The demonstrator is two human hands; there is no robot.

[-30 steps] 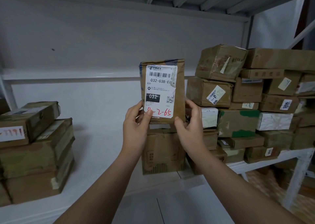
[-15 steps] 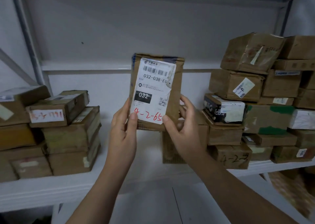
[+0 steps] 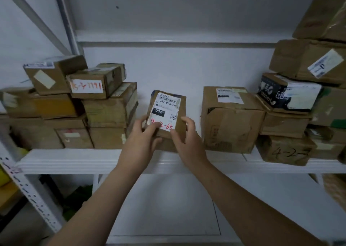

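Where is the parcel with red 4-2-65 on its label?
Mid head view: left hand and right hand hold the parcel over the white shelf, between stacked boxes on the left and a large box on the right.

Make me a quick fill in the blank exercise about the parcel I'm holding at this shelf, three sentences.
1. The handwritten number on the label of the parcel is in ___ ink.
2. The black field on that label reads ___.
3. The left hand and the right hand hold the parcel at a ___ shelf.

Missing words: red, 032, white.
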